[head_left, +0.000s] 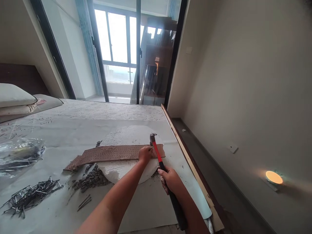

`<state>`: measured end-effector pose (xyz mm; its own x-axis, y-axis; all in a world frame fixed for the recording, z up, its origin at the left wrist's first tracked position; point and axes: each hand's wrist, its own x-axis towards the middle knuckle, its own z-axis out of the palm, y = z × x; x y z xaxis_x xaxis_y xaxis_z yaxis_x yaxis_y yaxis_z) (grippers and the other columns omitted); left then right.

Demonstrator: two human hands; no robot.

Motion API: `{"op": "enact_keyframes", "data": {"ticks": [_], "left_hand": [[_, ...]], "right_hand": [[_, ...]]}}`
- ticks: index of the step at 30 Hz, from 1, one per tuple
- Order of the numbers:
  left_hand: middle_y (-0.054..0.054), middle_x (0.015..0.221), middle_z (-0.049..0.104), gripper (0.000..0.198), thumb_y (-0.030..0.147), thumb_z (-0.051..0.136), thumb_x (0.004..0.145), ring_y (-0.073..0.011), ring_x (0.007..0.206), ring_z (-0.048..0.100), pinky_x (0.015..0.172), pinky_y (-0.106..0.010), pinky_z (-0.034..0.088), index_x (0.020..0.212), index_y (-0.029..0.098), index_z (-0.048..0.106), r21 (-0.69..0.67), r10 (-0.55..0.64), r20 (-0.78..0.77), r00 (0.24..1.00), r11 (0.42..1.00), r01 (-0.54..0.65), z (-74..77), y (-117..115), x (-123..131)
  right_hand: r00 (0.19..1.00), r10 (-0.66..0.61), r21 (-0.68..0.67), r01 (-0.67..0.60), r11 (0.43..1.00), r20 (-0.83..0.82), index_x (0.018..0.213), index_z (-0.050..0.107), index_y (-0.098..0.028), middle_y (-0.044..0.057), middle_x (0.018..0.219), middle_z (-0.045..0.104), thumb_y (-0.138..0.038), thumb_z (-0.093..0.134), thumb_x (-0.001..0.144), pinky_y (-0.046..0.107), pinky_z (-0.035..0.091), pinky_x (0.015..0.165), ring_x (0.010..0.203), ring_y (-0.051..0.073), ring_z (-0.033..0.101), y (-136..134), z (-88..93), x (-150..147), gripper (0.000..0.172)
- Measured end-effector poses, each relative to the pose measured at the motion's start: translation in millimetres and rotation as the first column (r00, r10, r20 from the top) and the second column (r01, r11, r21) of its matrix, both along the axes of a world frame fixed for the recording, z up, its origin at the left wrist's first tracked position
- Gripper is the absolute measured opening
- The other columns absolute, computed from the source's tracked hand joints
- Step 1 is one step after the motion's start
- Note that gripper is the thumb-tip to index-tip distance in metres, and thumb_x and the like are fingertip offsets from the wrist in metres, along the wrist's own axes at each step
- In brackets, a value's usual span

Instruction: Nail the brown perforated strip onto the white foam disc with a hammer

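My right hand (169, 179) is wrapped round the black grip of a claw hammer (158, 151) with a red shaft. The hammer's dark head is raised near the right end of a brown board (109, 153) dotted with rows of small holes. On that board rests my left hand (145, 154), its fingers pinched together just left of the hammer; whatever they hold is too small to make out. Under the board lies a white foam disc (131, 135), partly covered by the board and my forearm. The board's left end looks broken and sits lower, at an angle.
A pile of nails (31, 196) lies front left, with several loose nails (84, 202) nearer me. Grey rubble (91, 179) is heaped beside the disc. A clear plastic bag (20, 156) sits at left. A wooden edge strip (187, 156) borders the bed on the right.
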<state>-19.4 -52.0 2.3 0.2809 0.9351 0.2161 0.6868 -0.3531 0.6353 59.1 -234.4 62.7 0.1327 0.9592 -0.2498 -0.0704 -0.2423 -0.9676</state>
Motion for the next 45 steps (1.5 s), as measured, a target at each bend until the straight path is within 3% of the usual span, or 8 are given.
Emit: {"op": "enact_keyframes", "data": {"ticks": [7,12,17,22,27,34,41,45], "left_hand": [[-0.009,0.077,0.068,0.028,0.028,0.048,0.081,-0.0194,0.072,0.057,0.061,-0.027,0.029,0.068,0.016,0.068,0.022,-0.012,-0.01,1.0,1.0,0.012,0.3,0,0],[-0.01,0.073,0.066,0.032,0.029,0.045,0.083,-0.019,0.067,0.056,0.057,-0.028,0.026,0.064,0.016,0.067,0.016,0.005,-0.062,0.998,1.0,-0.004,1.9,-1,0],[-0.009,0.072,0.066,0.03,0.029,0.047,0.082,-0.018,0.066,0.055,0.057,-0.027,0.027,0.065,0.016,0.067,0.041,-0.023,-0.036,0.999,0.999,0.024,2.3,-3,0],[-0.009,0.071,0.066,0.031,0.027,0.045,0.082,-0.0175,0.064,0.054,0.056,-0.027,0.025,0.064,0.014,0.067,-0.006,0.023,-0.099,0.995,1.0,-0.023,6.4,-5,1],[-0.008,0.073,0.066,0.032,0.029,0.044,0.083,-0.0169,0.067,0.055,0.058,-0.027,0.027,0.066,0.015,0.067,-0.003,-0.02,-0.129,0.991,1.0,0.02,6.6,-5,0],[-0.008,0.083,0.067,0.028,0.024,0.045,0.081,-0.0179,0.075,0.057,0.063,-0.027,0.032,0.071,0.016,0.069,0.011,-0.028,-0.172,0.985,0.999,0.03,3.2,-1,-1],[-0.009,0.079,0.066,0.025,0.023,0.047,0.078,-0.0195,0.077,0.059,0.069,-0.028,0.035,0.066,0.016,0.068,0.079,-0.079,-0.117,0.99,0.993,0.089,-1.9,0,-3],[-0.009,0.087,0.069,0.023,0.02,0.047,0.075,-0.0199,0.082,0.06,0.071,-0.027,0.038,0.073,0.016,0.07,0.053,-0.042,0.042,0.998,0.998,0.04,-2.4,1,-4]], "right_hand": [[1.0,-0.021,0.061,0.022,0.998,-0.017,0.097,0.048,-0.016,-0.012,0.043,0.039,-0.046,0.051,0.07,0.02,0.026,0.025,0.025,0.006,0.033,-1,-0.6,1,0.04],[1.0,0.0,-0.007,0.0,1.0,-0.015,0.093,0.048,-0.016,-0.012,0.042,0.038,-0.048,0.052,0.07,0.021,0.024,0.025,0.024,0.007,0.032,2,-5.9,2,0.04],[0.999,-0.023,0.06,0.021,0.998,0.027,0.098,0.049,-0.016,-0.011,0.046,0.04,-0.045,0.05,0.074,0.02,0.028,0.027,0.026,0.006,0.035,-1,-4.0,3,0.038],[1.0,-0.008,-0.012,0.009,1.0,0.02,0.094,0.05,-0.016,-0.012,0.042,0.038,-0.044,0.05,0.072,0.02,0.026,0.025,0.024,0.006,0.032,-1,-4.4,0,0.036],[1.0,-0.028,0.04,0.028,0.999,0.012,0.096,0.049,-0.017,-0.012,0.044,0.039,-0.043,0.051,0.073,0.02,0.027,0.025,0.025,0.007,0.034,-2,-4.5,-1,0.035],[0.999,-0.032,-0.011,0.032,0.999,-0.011,0.093,0.048,-0.016,-0.013,0.04,0.036,-0.043,0.05,0.07,0.02,0.023,0.025,0.023,0.006,0.03,3,-10.6,-3,0.036],[0.999,-0.047,0.061,0.047,0.997,0.003,0.094,0.049,-0.017,-0.012,0.045,0.038,-0.045,0.05,0.074,0.02,0.026,0.027,0.025,0.005,0.031,-6,3.9,2,0.035],[0.999,-0.027,0.054,0.026,0.998,0.018,0.093,0.049,-0.016,-0.011,0.046,0.038,-0.046,0.051,0.074,0.02,0.026,0.027,0.026,0.005,0.032,-7,4.9,3,0.035]]}}
